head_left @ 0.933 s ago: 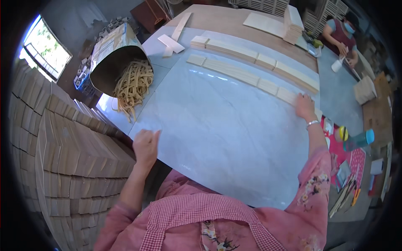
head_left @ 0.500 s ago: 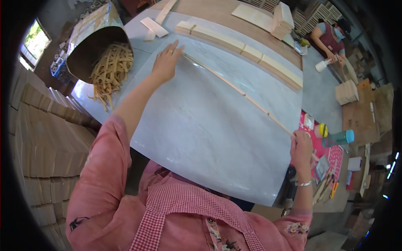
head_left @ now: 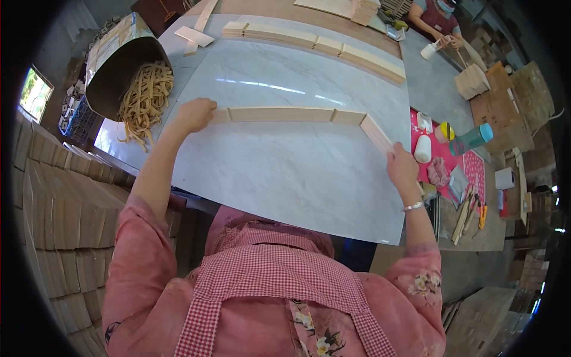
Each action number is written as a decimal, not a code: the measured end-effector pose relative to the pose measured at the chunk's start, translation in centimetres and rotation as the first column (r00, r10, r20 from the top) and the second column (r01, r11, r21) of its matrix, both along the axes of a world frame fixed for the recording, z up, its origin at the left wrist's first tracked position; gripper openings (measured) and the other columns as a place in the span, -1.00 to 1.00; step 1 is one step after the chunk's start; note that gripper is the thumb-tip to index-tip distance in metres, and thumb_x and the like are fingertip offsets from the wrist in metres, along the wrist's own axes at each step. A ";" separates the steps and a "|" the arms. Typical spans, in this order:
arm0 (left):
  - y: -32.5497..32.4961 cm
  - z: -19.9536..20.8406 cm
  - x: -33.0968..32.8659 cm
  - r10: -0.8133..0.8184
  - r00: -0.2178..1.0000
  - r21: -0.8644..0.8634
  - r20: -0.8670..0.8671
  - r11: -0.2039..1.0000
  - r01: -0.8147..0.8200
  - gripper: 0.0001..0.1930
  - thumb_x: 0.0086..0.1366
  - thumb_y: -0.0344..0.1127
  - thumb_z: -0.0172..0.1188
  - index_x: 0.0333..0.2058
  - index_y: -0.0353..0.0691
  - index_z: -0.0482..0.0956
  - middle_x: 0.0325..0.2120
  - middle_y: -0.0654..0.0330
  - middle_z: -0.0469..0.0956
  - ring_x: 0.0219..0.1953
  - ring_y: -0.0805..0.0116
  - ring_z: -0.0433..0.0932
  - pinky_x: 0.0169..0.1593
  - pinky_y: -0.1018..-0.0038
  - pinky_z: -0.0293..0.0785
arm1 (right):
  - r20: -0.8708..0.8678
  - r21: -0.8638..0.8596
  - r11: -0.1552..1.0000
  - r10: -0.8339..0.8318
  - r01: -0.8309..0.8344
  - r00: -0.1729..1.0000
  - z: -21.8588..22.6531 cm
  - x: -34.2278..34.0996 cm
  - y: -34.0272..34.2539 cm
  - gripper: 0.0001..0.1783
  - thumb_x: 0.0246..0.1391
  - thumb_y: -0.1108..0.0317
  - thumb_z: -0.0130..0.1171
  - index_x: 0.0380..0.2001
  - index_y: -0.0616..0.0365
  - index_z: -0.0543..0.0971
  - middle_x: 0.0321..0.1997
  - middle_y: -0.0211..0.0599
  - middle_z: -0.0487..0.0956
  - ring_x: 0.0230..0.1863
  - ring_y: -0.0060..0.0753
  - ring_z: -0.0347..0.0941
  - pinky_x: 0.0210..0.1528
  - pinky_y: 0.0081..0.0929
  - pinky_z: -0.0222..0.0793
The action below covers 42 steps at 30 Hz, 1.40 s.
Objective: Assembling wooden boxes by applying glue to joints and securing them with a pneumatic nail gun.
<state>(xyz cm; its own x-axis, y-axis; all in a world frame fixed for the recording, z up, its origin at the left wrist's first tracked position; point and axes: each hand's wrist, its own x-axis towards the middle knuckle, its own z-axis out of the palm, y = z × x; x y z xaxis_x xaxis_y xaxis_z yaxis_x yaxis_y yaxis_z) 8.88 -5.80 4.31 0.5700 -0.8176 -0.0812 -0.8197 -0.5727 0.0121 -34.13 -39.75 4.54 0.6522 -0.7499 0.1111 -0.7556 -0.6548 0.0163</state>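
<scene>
A thin pale wooden strip (head_left: 282,114) with several cross grooves stands on its long edge above the grey marble-look tabletop (head_left: 285,172). At its left end my left hand (head_left: 197,115) is closed round the wood. My right hand (head_left: 402,168) grips the other end, with the thumb against the face. Near the right, the strip folds at a groove, and its end section slants toward me. Some of the right end is hidden by my fingers.
Grooved wooden strips (head_left: 279,34) lie in a row at the back. On the left, a tipped container (head_left: 110,56) spills tan bands (head_left: 148,98). A white bottle (head_left: 423,149) and a teal bottle (head_left: 471,140) are at right. A co-worker (head_left: 437,24) handles something beyond.
The strip was straight and seen edge-on, running diagonally; now its face shows and its right section is bent toward me. My left hand came nearer and closed on its end. The view shifted.
</scene>
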 end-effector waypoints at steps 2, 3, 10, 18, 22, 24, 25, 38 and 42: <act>1.4 0.2 -1.8 0.003 1.000 0.002 -0.010 1.000 -0.003 -0.85 0.26 -0.37 0.06 -0.34 -0.22 0.60 -0.27 0.07 0.65 -0.18 -0.05 0.59 -0.11 0.12 0.51 | -0.074 0.054 0.999 0.012 -0.008 0.997 -1.1 1.5 0.1 -0.79 0.23 0.28 0.07 -0.16 0.17 0.46 -0.36 0.03 0.64 -0.34 0.18 0.60 -0.28 -0.01 0.49; 2.1 0.2 -2.7 0.012 1.000 0.003 -0.029 1.000 -0.012 -0.86 0.25 -0.37 0.06 -0.32 -0.23 0.59 -0.26 0.05 0.65 -0.17 -0.06 0.59 -0.10 0.12 0.50 | -0.069 0.053 0.998 0.019 -0.015 0.997 -1.3 2.1 0.4 -0.79 0.23 0.28 0.07 -0.16 0.17 0.46 -0.36 0.03 0.64 -0.34 0.18 0.60 -0.28 -0.01 0.49; 2.7 -0.6 -5.3 0.042 0.999 -0.061 -0.015 0.997 -0.043 -0.72 0.27 -0.42 0.03 -0.06 -0.14 0.55 -0.22 0.08 0.67 -0.13 -0.03 0.61 -0.10 0.12 0.53 | 0.035 0.179 0.980 0.084 -0.089 0.996 -0.3 4.6 7.2 -0.70 0.16 0.36 0.09 -0.04 0.11 0.57 -0.35 0.06 0.65 -0.33 0.20 0.59 -0.27 -0.02 0.51; 0.8 -1.2 -6.2 0.028 0.998 -0.071 -0.055 0.997 -0.032 -0.61 0.28 -0.44 0.01 0.09 -0.05 0.46 -0.16 0.09 0.66 -0.08 -0.03 0.61 -0.08 0.13 0.53 | 0.166 0.241 0.958 0.119 -0.157 0.979 -1.2 5.0 10.5 -0.63 0.12 0.35 0.09 0.02 0.06 0.58 -0.32 0.02 0.68 -0.31 0.16 0.62 -0.25 -0.08 0.53; 1.3 -1.1 -5.4 0.006 0.997 -0.059 -0.079 0.998 -0.011 -0.60 0.28 -0.46 0.01 0.10 -0.04 0.45 -0.13 0.09 0.66 -0.06 -0.02 0.60 -0.06 0.15 0.52 | 0.199 0.258 0.959 0.063 -0.114 0.978 -1.3 4.2 8.8 -0.63 0.10 0.34 0.11 0.01 0.08 0.57 -0.35 0.02 0.69 -0.32 0.14 0.62 -0.25 -0.10 0.53; 1.7 -0.9 -5.1 -0.008 0.993 -0.047 -0.118 0.999 0.002 -0.60 0.28 -0.47 0.01 0.09 -0.03 0.46 -0.11 0.10 0.65 -0.05 -0.01 0.59 -0.04 0.16 0.52 | 0.185 0.279 0.955 0.049 -0.101 0.981 -1.3 3.4 6.9 -0.57 0.11 0.34 0.11 0.08 0.07 0.53 -0.35 0.02 0.69 -0.32 0.15 0.62 -0.24 -0.09 0.52; 1.9 -0.9 -5.0 -0.015 0.990 -0.041 -0.138 0.999 0.010 -0.60 0.28 -0.48 0.00 0.08 -0.03 0.46 -0.11 0.10 0.64 -0.04 0.00 0.59 -0.03 0.17 0.52 | 0.174 0.301 0.950 0.029 -0.081 0.984 -1.3 3.0 5.9 -0.52 0.12 0.34 0.11 0.15 0.07 0.49 -0.36 0.02 0.69 -0.32 0.15 0.62 -0.24 -0.09 0.52; 5.0 -2.0 -3.2 0.054 0.992 -0.146 -0.117 0.987 -0.071 -0.55 0.27 -0.54 -0.02 0.12 -0.02 0.47 -0.06 0.17 0.62 -0.03 0.03 0.58 -0.01 0.19 0.51 | 0.328 -0.063 0.903 0.420 -0.425 0.846 -1.7 5.6 0.1 -0.33 0.03 0.39 0.27 0.25 0.23 0.40 0.22 -0.03 0.48 0.18 0.07 0.43 0.23 -0.22 0.37; 4.5 -1.6 -3.5 0.051 0.993 -0.134 -0.103 0.989 -0.065 -0.54 0.27 -0.54 -0.02 0.13 -0.01 0.47 -0.06 0.17 0.63 -0.03 0.04 0.58 -0.01 0.20 0.51 | 0.174 -0.230 0.805 0.587 -0.547 0.791 -1.9 14.2 0.9 -0.39 0.01 0.41 0.29 0.20 0.03 0.48 0.23 -0.23 0.50 0.20 -0.08 0.43 0.21 -0.27 0.38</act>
